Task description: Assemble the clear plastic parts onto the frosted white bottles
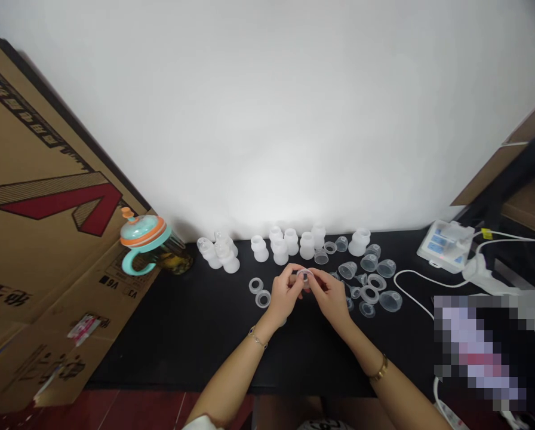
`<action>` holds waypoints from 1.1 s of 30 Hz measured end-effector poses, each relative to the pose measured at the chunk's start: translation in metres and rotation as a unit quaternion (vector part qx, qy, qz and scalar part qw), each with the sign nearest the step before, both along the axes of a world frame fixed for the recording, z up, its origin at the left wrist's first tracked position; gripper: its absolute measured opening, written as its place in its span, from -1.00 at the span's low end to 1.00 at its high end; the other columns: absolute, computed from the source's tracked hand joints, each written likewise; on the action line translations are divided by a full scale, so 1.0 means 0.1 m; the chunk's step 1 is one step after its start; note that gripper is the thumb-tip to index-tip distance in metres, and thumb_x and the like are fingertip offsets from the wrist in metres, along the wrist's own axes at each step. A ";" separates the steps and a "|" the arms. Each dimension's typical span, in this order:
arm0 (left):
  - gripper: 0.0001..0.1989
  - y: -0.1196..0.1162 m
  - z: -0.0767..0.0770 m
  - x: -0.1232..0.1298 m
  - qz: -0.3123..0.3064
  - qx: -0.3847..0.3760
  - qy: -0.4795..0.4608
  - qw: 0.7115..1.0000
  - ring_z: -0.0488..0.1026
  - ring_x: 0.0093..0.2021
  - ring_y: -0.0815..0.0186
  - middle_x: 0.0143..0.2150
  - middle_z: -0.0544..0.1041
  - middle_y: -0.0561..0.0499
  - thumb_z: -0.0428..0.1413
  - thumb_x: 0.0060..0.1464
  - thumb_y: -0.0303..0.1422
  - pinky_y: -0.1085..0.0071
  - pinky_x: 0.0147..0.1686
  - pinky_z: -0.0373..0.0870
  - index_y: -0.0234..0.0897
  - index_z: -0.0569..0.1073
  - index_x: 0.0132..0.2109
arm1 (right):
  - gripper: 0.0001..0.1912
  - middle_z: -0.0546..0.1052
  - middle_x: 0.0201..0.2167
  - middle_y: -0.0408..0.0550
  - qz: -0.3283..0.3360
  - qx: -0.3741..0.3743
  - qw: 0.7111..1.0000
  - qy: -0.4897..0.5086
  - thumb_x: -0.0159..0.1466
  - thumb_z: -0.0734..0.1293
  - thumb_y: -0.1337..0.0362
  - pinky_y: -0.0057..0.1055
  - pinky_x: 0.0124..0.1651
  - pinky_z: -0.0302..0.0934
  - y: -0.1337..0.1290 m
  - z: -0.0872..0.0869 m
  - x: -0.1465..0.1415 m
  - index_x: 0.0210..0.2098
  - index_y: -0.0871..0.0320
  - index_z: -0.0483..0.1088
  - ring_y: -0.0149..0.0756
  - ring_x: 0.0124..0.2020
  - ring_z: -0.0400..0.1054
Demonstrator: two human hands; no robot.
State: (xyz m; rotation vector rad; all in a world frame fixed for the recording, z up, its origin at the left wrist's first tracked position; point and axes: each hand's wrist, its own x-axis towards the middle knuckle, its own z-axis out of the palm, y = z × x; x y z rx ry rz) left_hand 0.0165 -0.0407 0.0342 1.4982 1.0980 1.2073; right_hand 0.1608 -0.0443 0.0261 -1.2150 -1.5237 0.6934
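Head view: a small clear ring is held above a black table, pinched at its edges between the fingertips of the left hand and those of the right hand. The other fingers are curled in and bunched together, and part of the grip is hidden by the hands. Two similar rings are lying just beside the left hand, and clear cups are scattered near the right hand. Frosted white bottles are stood in a loose row behind them, against a white wall. A white cable is laid beside a white device on the right, and a teal-and-orange cup is placed by a cardboard box on the left.
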 end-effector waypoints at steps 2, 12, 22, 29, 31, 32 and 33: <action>-0.69 0.00 0.00 0.00 0.000 0.001 -0.002 1.000 0.41 -0.57 0.41 -0.53 0.51 0.10 0.06 0.29 -0.09 0.54 -0.56 0.32 -0.27 0.46 -0.12 | -0.65 0.59 -0.51 -0.08 0.000 0.008 1.000 -0.005 0.38 0.27 0.05 -0.39 -0.45 0.25 -0.01 0.01 0.00 -0.19 0.14 0.60 -0.27 -0.55 0.41; -0.69 0.01 0.02 -0.01 0.002 0.001 0.005 1.000 0.38 -0.61 0.41 -0.59 0.47 0.12 0.07 0.28 -0.09 0.54 -0.58 0.31 -0.27 0.47 -0.15 | -0.67 0.58 -0.52 -0.09 0.002 0.014 1.000 -0.017 0.39 0.27 0.07 -0.38 -0.44 0.24 -0.01 0.02 0.00 -0.19 0.12 0.60 -0.27 -0.53 0.41; -0.68 0.03 -0.02 -0.03 0.003 0.005 0.014 1.000 0.35 -0.64 0.43 -0.61 0.45 0.14 0.08 0.28 -0.09 0.55 -0.59 0.26 -0.27 0.48 -0.15 | -0.66 0.59 -0.51 -0.09 0.001 0.008 1.000 -0.015 0.39 0.27 0.05 -0.39 -0.43 0.27 -0.02 0.04 0.00 -0.20 0.12 0.60 -0.26 -0.54 0.43; -0.67 0.02 -0.03 -0.02 -0.005 0.001 0.001 1.000 0.36 -0.63 0.43 -0.60 0.45 0.13 0.07 0.28 -0.08 0.55 -0.59 0.27 -0.28 0.46 -0.15 | -0.65 0.59 -0.52 -0.07 -0.002 0.003 1.000 -0.009 0.38 0.27 0.04 -0.38 -0.44 0.27 -0.02 0.03 0.00 -0.21 0.11 0.61 -0.24 -0.53 0.45; -0.66 0.01 -0.02 -0.01 -0.010 -0.002 -0.007 1.000 0.37 -0.61 0.42 -0.58 0.46 0.12 0.07 0.28 -0.06 0.55 -0.58 0.29 -0.28 0.46 -0.15 | -0.65 0.59 -0.53 -0.07 -0.006 0.001 1.000 -0.002 0.37 0.28 0.04 -0.38 -0.44 0.28 -0.02 0.03 0.01 -0.22 0.12 0.61 -0.24 -0.54 0.45; -0.66 0.01 -0.02 -0.01 -0.012 -0.004 -0.011 1.000 0.38 -0.61 0.42 -0.58 0.47 0.12 0.08 0.28 -0.06 0.55 -0.58 0.29 -0.28 0.46 -0.14 | -0.66 0.59 -0.53 -0.07 -0.007 0.000 1.000 -0.001 0.37 0.28 0.05 -0.38 -0.45 0.27 -0.02 0.03 0.01 -0.22 0.12 0.61 -0.24 -0.54 0.45; -0.66 0.01 -0.02 -0.01 -0.013 -0.005 -0.014 1.000 0.38 -0.60 0.42 -0.57 0.48 0.11 0.08 0.27 -0.06 0.55 -0.58 0.29 -0.28 0.45 -0.14 | -0.66 0.59 -0.53 -0.08 -0.009 0.000 1.000 -0.001 0.36 0.29 0.05 -0.38 -0.45 0.27 -0.02 0.03 0.01 -0.23 0.12 0.62 -0.24 -0.54 0.45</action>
